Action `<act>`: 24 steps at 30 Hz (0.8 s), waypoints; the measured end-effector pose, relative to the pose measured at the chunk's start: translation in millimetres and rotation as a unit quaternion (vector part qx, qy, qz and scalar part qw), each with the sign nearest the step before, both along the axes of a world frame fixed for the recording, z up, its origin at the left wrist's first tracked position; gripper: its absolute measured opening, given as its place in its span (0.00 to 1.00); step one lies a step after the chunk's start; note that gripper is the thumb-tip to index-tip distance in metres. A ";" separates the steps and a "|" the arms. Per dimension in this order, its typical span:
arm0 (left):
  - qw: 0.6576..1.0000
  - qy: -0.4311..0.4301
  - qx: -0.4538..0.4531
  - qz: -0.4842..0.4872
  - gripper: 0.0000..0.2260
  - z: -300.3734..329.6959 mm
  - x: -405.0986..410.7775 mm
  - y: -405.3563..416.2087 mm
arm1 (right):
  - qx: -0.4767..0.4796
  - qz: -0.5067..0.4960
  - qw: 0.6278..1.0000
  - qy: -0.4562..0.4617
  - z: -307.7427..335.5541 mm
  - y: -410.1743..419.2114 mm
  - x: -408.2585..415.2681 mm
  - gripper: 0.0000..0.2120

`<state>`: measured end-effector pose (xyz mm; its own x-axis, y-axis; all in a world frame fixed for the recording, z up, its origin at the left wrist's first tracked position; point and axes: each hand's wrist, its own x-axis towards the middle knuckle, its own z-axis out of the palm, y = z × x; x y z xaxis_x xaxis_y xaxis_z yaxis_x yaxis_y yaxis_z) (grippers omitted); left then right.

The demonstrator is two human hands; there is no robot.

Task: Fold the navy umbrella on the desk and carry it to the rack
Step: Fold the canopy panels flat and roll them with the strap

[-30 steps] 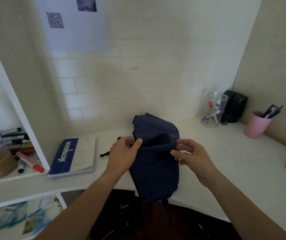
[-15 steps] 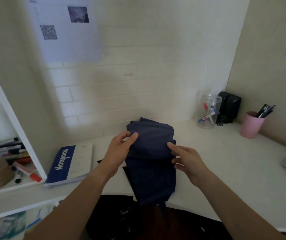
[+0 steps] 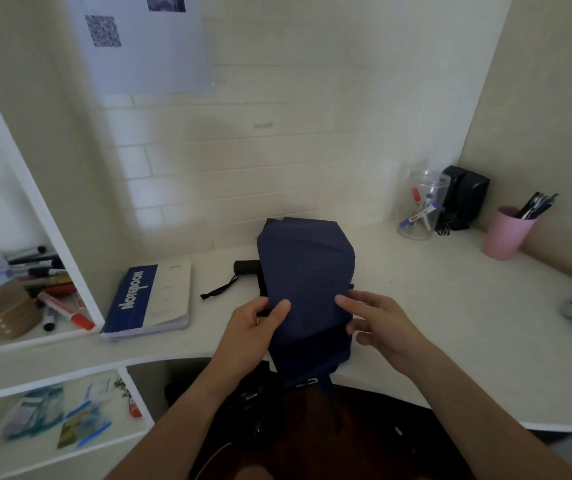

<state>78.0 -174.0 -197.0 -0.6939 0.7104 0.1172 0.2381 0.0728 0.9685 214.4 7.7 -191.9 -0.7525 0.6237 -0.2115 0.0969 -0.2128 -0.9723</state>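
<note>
— Two hands on the umbrella [image 3: 307, 271], lying on the counter [image 3: 433, 306] near its front edge, between the notebook [image 3: 153, 299] and the clear jar [image 3: 423, 209].

— Grip?

— Left hand [image 3: 253, 327]: thumb and fingers [image 3: 279, 308] pinched on the left edge of the navy cloth. Right hand [image 3: 381, 323]: fingers spread and only lightly curled, resting against the right edge, pressing more than clamping.

— Progress?

— Partway, by the look of it. Canopy collapsed and gathered into a loose, flattish bundle, not yet wrapped tight. Black handle [image 3: 246, 266] sticking out to the left, wrist cord [image 3: 218, 289] trailing on the counter. Lower cloth hanging over the front edge, with a strap dangling below, apparently not fastened.

— Left to do?

— Smoothing and rolling the flaps around the shaft, closing the strap, then lifting and carrying to the rack. No rack in view. Cannot tell whether the shaft is fully pushed in; hidden under the cloth.
</note>
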 end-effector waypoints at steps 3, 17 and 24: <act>0.999 -0.016 -0.028 0.016 0.21 -10.3 2.2 -2.0 | -0.008 -0.010 1.000 -0.022 -2.1 -2.0 -0.2 0.18; 0.981 -0.076 -0.074 0.160 0.21 -18.7 -17.2 -3.5 | -0.092 -0.083 0.992 -0.018 -15.3 -9.6 -4.5 0.14; 0.979 -0.185 -0.049 0.071 0.17 1.6 -39.0 23.1 | -0.158 -0.082 0.984 0.028 -5.3 -11.8 -17.7 0.19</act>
<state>39.0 -150.9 -195.5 -0.7688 0.5982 -0.2259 -0.1477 0.1775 0.9730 196.6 -4.1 -197.2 -0.6638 0.6474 -0.3745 -0.0162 -0.5130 -0.8582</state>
